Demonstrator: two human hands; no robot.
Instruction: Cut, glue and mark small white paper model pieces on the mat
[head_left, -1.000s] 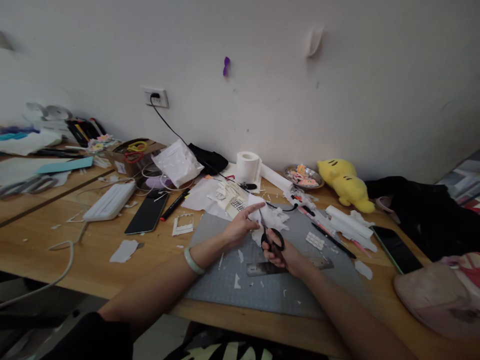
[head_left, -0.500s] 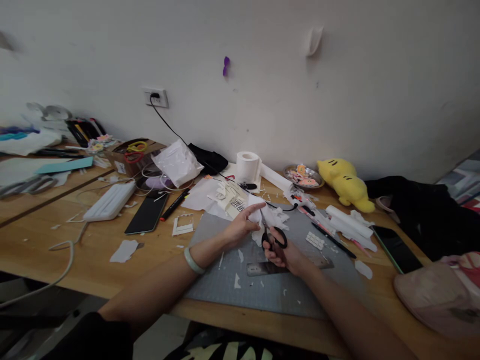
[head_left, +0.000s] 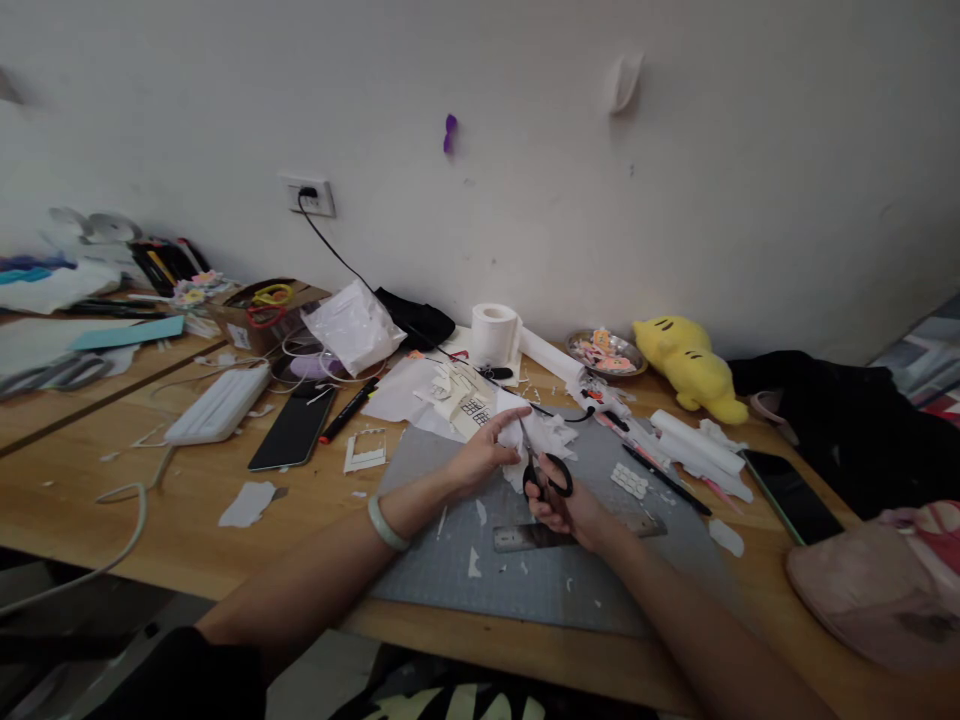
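Black-handled scissors [head_left: 559, 475] are in my right hand [head_left: 559, 508], with their blades pointing up and away toward my left hand. My left hand [head_left: 486, 452] is beside the blade tips, index finger stretched forward and thumb below; a small white piece seems to be between them, but its outline merges with the white paper [head_left: 553, 435] behind. Both hands are over the grey cutting mat [head_left: 450, 560]. A metal ruler [head_left: 525, 537] lies under my right wrist, and small paper scraps [head_left: 474, 562] are scattered nearer me.
Behind the mat stand a white roll [head_left: 493, 335] and a metal bowl [head_left: 606, 355] of small pieces. A yellow plush toy [head_left: 688, 368] and a phone [head_left: 791, 495] are on the right. On the left lie a power strip [head_left: 217, 402], a dark tablet [head_left: 292, 428] and a marker [head_left: 349, 411].
The view has shifted very slightly. Both hands and the scissors keep nearly the same pose.
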